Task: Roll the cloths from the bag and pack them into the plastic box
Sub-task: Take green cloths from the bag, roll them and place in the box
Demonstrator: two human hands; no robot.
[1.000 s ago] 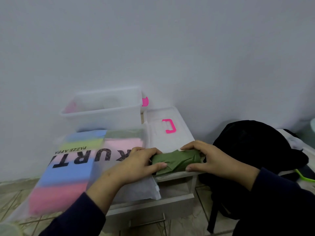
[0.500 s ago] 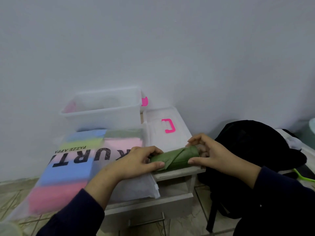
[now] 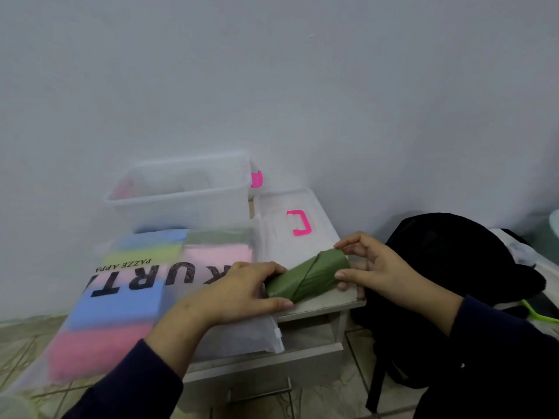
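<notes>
A green cloth, rolled into a tight cylinder, is lifted just above the small white table's front edge. My left hand grips its left end. My right hand pinches its right end with thumb and fingertips. A frosted zip bag with black letters holds several folded cloths in blue, pink, yellow-green and green, and lies to the left under my left forearm. The clear plastic box stands open behind the bag against the wall; something pale pink shows faintly inside.
The box's clear lid with a pink handle lies flat behind the roll. A black backpack sits on the floor at the right, with white fabric and a green strip beyond it. Tiled floor lies below the table.
The green roll has tightened and tilted, its right end now raised. My right hand has shifted from lying over the roll to pinching its right end.
</notes>
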